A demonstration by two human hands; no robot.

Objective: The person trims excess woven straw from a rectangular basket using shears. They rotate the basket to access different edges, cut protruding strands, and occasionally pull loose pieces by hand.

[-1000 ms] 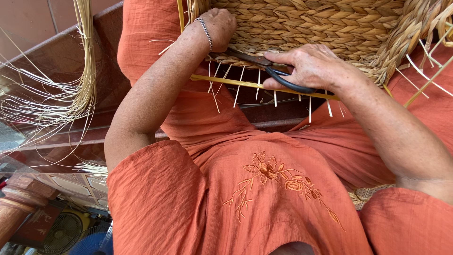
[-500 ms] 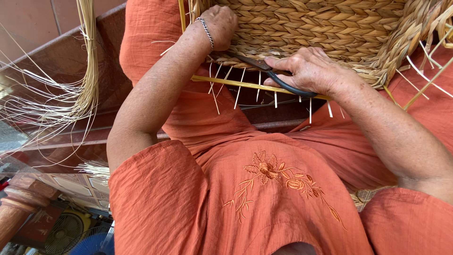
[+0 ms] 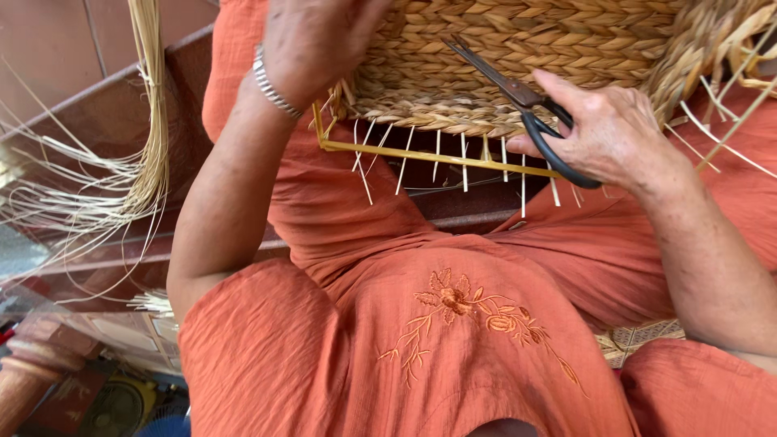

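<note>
Basket (image 3: pixel 518 57): woven from tan plaited fibre, resting on the lap at the top of the view, its bottom edge turned toward the camera.
Frame (image 3: pixel 437 154): thin yellow metal wire along the basket's lower edge, with pale stiff spokes (image 3: pixel 465 162) poking out past it.
Handling: the basket looks light and stiff in the weave; the spokes look thin and likely to snap if bent hard. The woven wall or the wire rim seems the safest place to hold, not the loose ends.
Scissors (image 3: pixel 526 105): black handles, dark blades shut or nearly so, lying flat against the weave and pointing up-left.
Right hand (image 3: pixel 607 133): closed through the scissor handles, wrist bent, forearm coming in from the lower right.
Left hand (image 3: pixel 316 40): fingers curled over the basket's left corner, pressing it; bracelet (image 3: pixel 271 81) at the wrist, elbow low.
Nearby: a bundle of loose straw (image 3: pixel 150 121) hangs at the left.
</note>
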